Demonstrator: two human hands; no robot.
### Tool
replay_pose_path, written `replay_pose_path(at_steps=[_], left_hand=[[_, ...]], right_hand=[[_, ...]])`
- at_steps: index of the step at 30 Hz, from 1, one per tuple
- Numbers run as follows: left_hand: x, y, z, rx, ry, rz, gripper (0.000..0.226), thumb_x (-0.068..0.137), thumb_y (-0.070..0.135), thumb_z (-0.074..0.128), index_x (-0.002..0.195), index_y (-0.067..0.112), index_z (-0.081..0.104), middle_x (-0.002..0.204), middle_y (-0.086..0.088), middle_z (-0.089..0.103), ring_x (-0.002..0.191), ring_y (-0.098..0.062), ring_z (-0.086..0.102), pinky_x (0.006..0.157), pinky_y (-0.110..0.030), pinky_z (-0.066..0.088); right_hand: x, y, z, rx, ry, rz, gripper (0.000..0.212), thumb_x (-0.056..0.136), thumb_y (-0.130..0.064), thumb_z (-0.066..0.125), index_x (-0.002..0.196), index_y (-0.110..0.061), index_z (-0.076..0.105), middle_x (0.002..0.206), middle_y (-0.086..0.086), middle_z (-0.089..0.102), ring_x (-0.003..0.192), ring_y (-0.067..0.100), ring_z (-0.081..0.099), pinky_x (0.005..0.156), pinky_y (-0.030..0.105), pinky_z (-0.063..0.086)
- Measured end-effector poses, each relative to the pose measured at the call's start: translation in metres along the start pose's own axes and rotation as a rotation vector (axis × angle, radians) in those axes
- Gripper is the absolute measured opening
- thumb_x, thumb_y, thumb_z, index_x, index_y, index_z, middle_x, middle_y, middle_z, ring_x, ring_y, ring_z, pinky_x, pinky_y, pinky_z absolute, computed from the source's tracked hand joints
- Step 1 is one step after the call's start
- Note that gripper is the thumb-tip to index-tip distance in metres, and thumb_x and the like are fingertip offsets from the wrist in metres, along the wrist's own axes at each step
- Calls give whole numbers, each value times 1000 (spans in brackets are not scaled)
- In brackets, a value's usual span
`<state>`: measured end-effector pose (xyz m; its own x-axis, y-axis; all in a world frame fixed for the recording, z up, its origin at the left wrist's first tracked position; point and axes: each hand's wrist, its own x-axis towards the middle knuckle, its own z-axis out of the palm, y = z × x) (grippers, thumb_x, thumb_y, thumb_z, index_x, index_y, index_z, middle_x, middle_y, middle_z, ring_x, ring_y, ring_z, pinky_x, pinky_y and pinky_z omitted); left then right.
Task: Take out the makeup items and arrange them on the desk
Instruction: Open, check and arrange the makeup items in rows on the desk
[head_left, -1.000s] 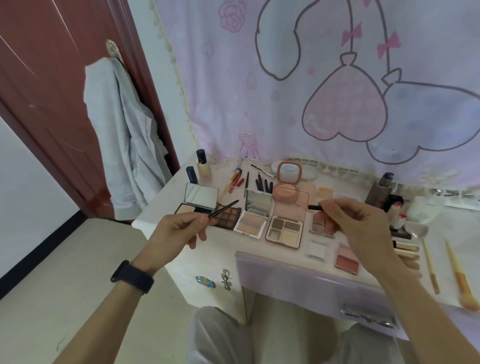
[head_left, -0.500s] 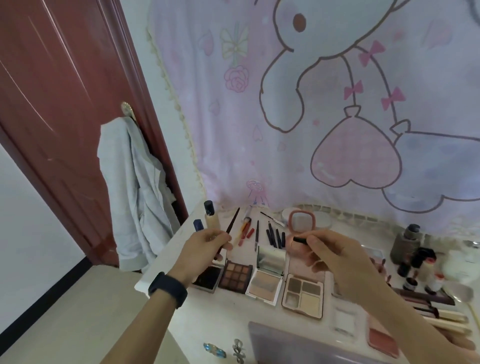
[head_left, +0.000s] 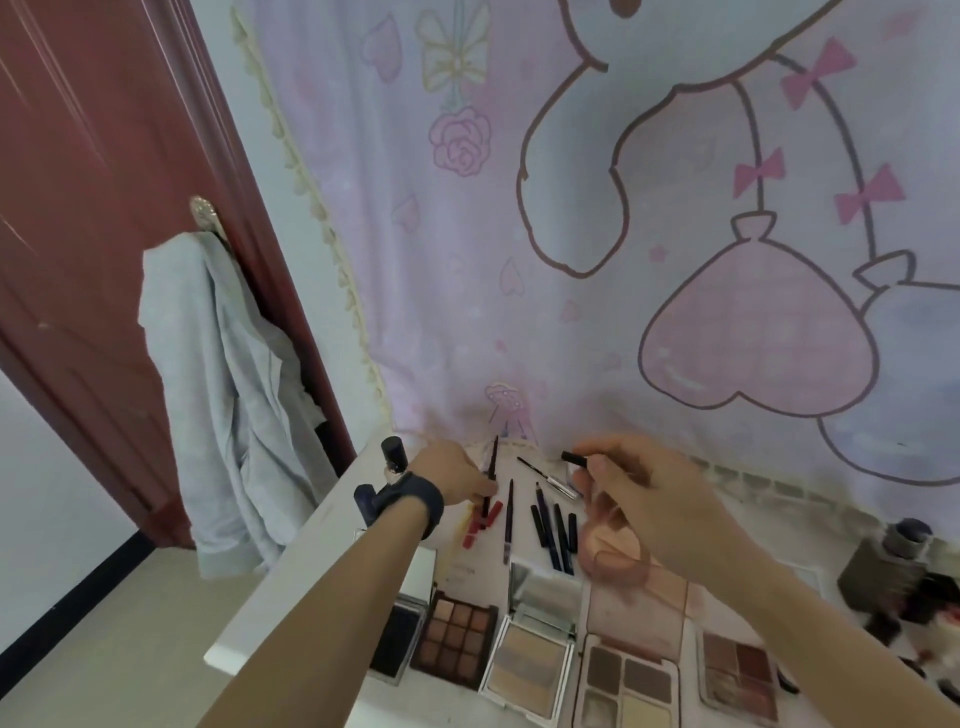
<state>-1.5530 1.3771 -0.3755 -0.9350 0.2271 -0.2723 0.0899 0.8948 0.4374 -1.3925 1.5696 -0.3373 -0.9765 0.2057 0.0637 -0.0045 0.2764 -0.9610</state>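
Hands: left grips pencil, right cap, desk rear.

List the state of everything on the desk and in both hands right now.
left hand, pinching a slim dark pen, held nearly upright.
right hand, pinching a small black cap.
nine-pan palette, open, lying flat.
powder compact, open, mirror lid raised.
four-pan palette, open.
foundation bottle, upright, capped.
dark pencils, lying side by side.
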Motion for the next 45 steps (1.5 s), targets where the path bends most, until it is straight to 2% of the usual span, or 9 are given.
replay_pose_path(at_steps=[4, 7, 11, 23, 28, 35, 39, 43, 45], left_hand=[[8, 3, 15, 170, 9, 19, 37, 82, 42, 74, 96, 8, 75, 96, -7, 75, 89, -22, 71, 82, -33, 59], [14, 3, 22, 167, 0, 8, 36, 79, 43, 77, 87, 8, 73, 87, -5, 74, 81, -21, 71, 79, -34, 60], [16, 3, 29, 234, 17, 6, 42, 80, 47, 76, 65, 15, 54, 66, 0, 57, 60, -19, 56, 54, -25, 44], [13, 5, 27, 286, 39, -8, 42, 85, 49, 72, 70, 17, 48, 72, 1, 59, 61, -14, 55, 49, -25, 37], [11, 11, 29, 308, -19, 16, 39, 83, 50, 72, 73, 18, 54, 85, 0, 73, 76, -17, 70, 64, -29, 56], [9, 12, 25, 306, -27, -1, 37, 84, 41, 75, 74, 16, 50, 83, -1, 68, 69, -16, 63, 49, -24, 41], [8, 10, 22, 269, -69, 12, 34, 82, 41, 76, 91, 9, 67, 92, -5, 74, 81, -20, 70, 73, -33, 60], [2, 3, 9, 237, -46, 29, 32, 81, 37, 77, 97, 10, 76, 89, -6, 76, 82, -22, 74, 79, -36, 62], [-3, -2, 0, 225, -14, 41, 25, 82, 33, 75, 97, 13, 78, 89, -6, 77, 82, -22, 74, 79, -36, 62]], right_hand=[[22, 6, 7, -86, 2, 21, 33, 103, -12, 50, 97, -38, 69, 86, -10, 74, 73, 11, 72, 80, 41, 59], [32, 6, 14, -83, -36, 58, 26, 104, -15, 48, 103, -30, 69, 87, -8, 75, 74, 12, 74, 70, 38, 56], [39, 0, 22, -73, -53, 80, 20, 105, -19, 46, 107, -27, 63, 87, -9, 76, 72, 12, 74, 59, 30, 51], [42, -4, 23, -75, -43, 55, 13, 104, -24, 50, 110, -29, 60, 87, -13, 76, 72, 12, 74, 62, 28, 47], [44, -6, 25, -80, -40, 54, 11, 103, -25, 51, 108, -30, 60, 86, -13, 77, 72, 12, 74, 57, 23, 41], [47, -9, 25, -119, -40, 45, 8, 102, -26, 53, 103, -31, 59, 83, -16, 76, 70, 9, 74, 58, 24, 42], [53, -7, 26, -212, -69, 64, 5, 99, -28, 58, 96, -31, 56, 81, -15, 76, 67, 2, 71, 54, 21, 39], [69, -3, 30, -443, -129, 41, 5, 89, -36, 71, 90, -35, 66, 92, -15, 71, 83, 2, 66, 77, 25, 50], [78, -1, 38, -439, -177, 85, 5, 86, -33, 74, 88, -32, 69, 89, -10, 72, 80, 9, 68, 75, 28, 53]])
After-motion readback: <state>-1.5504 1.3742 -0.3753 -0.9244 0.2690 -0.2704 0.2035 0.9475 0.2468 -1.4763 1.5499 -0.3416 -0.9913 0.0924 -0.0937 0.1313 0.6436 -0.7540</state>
